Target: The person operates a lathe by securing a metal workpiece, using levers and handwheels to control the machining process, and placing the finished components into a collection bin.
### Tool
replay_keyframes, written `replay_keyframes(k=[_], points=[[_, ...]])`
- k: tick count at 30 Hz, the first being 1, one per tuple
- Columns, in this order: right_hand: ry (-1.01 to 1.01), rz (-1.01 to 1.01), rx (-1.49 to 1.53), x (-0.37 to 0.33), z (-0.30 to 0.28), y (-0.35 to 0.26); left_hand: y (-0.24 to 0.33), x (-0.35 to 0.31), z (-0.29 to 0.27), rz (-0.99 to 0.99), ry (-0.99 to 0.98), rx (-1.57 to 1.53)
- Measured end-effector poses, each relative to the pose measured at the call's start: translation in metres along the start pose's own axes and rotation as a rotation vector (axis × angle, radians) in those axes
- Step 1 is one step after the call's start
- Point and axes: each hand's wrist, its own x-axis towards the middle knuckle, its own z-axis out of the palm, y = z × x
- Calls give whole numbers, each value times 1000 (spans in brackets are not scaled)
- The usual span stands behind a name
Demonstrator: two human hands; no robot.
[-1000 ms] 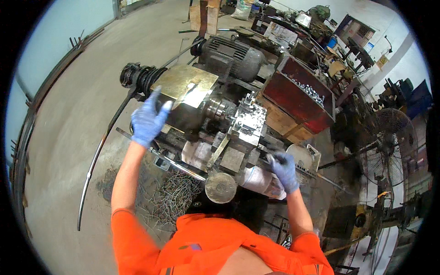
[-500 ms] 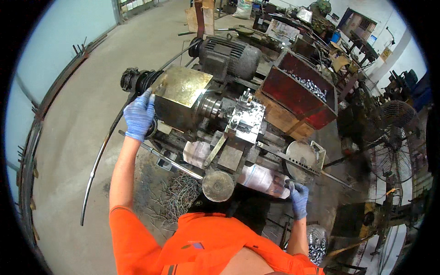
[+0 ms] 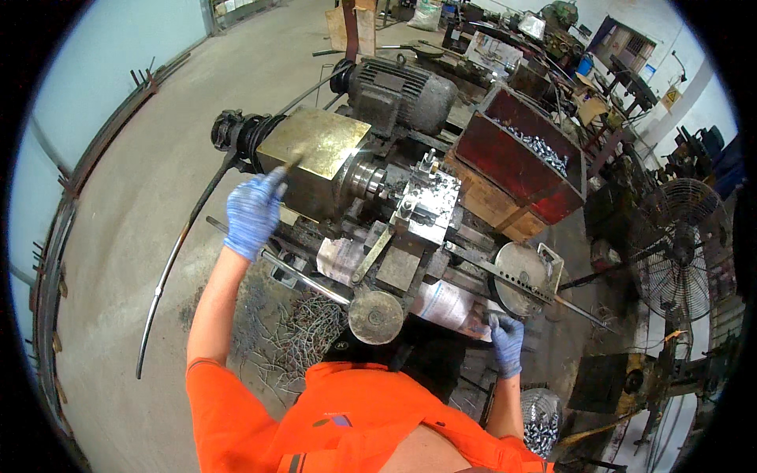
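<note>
My left hand (image 3: 254, 211), in a blue knit glove, is raised by the front of the lathe's headstock (image 3: 315, 146), which has a brass-coloured top plate. Its fingers are closed, and a short dark thin piece (image 3: 294, 164) sticks out from them; its kind is unclear. To the headstock's right are the round metal chuck (image 3: 367, 181) and the shiny tool post (image 3: 428, 201), strewn with dark chips. At the lower right, my right hand (image 3: 507, 344), gloved alike, is closed beside a printed sheet (image 3: 449, 309) at the machine's front. Whatever its fingers grip is hidden.
An electric motor (image 3: 402, 91) sits behind the headstock. A red bin (image 3: 520, 150) with small metal parts stands behind the tool post. Metal shavings (image 3: 303, 335) lie on the floor near a round handwheel (image 3: 375, 318). A floor fan (image 3: 682, 244) stands right; a basket (image 3: 542, 410) holds more parts.
My left hand has moved right and slightly toward me, off the headstock's left corner, with the dark piece now showing at its fingers. My right hand has shifted slightly left.
</note>
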Motion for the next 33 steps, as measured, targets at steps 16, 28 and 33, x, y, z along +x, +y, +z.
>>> replay_keyframes(k=[16, 28, 33], points=[[-22, -27, 45, -8, -3, 9, 13, 36, 16, -88, -107, 48], [10, -4, 33, -17, -6, 7, 111, 6, 68, 124, -176, -259], [11, 17, 0, -19, -6, 6, 110, -6, 78, 138, -245, -245]])
